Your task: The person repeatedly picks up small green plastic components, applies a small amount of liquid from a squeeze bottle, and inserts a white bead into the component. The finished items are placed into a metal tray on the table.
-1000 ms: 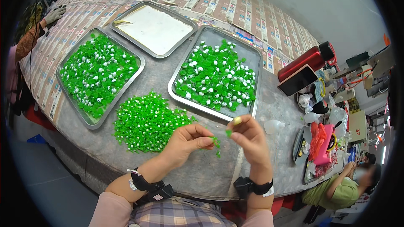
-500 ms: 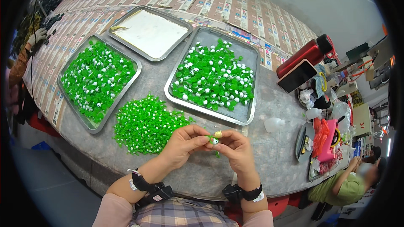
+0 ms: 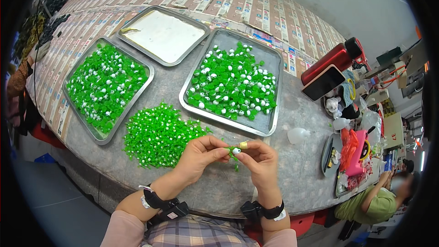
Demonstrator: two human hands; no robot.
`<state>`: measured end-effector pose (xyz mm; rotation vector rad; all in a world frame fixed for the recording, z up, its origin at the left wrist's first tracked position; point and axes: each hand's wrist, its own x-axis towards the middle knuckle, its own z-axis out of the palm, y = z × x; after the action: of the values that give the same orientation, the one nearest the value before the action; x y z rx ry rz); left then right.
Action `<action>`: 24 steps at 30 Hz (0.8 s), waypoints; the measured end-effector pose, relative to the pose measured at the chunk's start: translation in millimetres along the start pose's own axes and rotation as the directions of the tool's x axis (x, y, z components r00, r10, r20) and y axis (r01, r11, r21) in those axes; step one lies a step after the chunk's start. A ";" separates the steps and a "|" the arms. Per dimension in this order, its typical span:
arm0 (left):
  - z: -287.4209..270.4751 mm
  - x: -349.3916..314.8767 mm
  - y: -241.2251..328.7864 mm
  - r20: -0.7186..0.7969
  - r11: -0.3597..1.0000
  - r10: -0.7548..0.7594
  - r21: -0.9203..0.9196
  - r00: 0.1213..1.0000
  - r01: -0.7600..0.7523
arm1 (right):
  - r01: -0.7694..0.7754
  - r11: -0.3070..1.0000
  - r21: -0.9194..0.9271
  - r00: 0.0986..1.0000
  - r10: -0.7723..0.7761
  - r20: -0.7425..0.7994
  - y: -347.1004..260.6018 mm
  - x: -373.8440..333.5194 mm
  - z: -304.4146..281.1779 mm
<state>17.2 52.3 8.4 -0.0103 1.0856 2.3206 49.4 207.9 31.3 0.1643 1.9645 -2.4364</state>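
Note:
Above the table's near edge, my left hand (image 3: 200,154) pinches a small green plastic piece (image 3: 232,148) between thumb and forefinger. My right hand (image 3: 259,162), with yellow tape on its forefinger, pinches a white ball with a black dot (image 3: 236,151) that sits against the green piece. The fingertips partly cover both parts, so I cannot tell how they join. Beside my left hand a heap of small green and white pieces (image 3: 160,135) lies on the table. Beyond my hands stands a metal tray (image 3: 270,128) of green pieces with white dotted balls.
A second tray (image 3: 101,139) of green and white pieces stands at left, and a tray with a white sheet (image 3: 164,36) behind. Rightward are a squeeze bottle (image 3: 298,135), a phone (image 3: 323,82), a red flask (image 3: 327,63) and a pink container (image 3: 356,153). Another person (image 3: 377,203) sits far right.
My right hand has shifted slightly right, and the white ball has moved a little right and up with it. My left hand stays nearly still. At far left, another person's gloved hand has moved.

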 end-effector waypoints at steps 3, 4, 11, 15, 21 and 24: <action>3.8 -1.9 -0.5 -0.028 0.979 0.107 0.176 0.994 -0.100 | 0.026 0.998 -0.058 1.000 -0.026 0.001 0.9 -1.0 2.2; 3.6 -2.5 -0.3 -0.026 0.963 0.142 0.236 0.990 -0.132 | 0.016 0.997 -0.073 1.000 -0.016 0.005 0.8 -1.2 3.0; 5.2 -4.7 3.5 0.130 0.671 0.363 0.651 0.923 -0.355 | -0.130 0.991 0.042 0.989 0.126 0.082 -2.0 1.4 -6.6; 4.3 -4.2 5.3 0.292 0.401 0.452 0.778 0.843 -0.484 | -0.177 0.982 -0.059 0.968 0.184 0.171 -4.9 3.7 -14.4; 5.8 -4.8 4.2 0.331 0.269 0.474 0.828 0.816 -0.492 | -0.237 0.971 -0.035 0.953 0.239 0.184 0.8 7.8 -16.6; 6.1 -5.7 4.8 0.299 0.294 0.460 0.837 0.836 -0.461 | -0.250 0.968 -0.033 0.951 0.252 0.181 4.5 8.6 -17.3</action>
<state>21.0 51.4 17.2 0.8334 2.4740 1.8051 42.5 224.3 22.6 0.1703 1.7589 -2.1961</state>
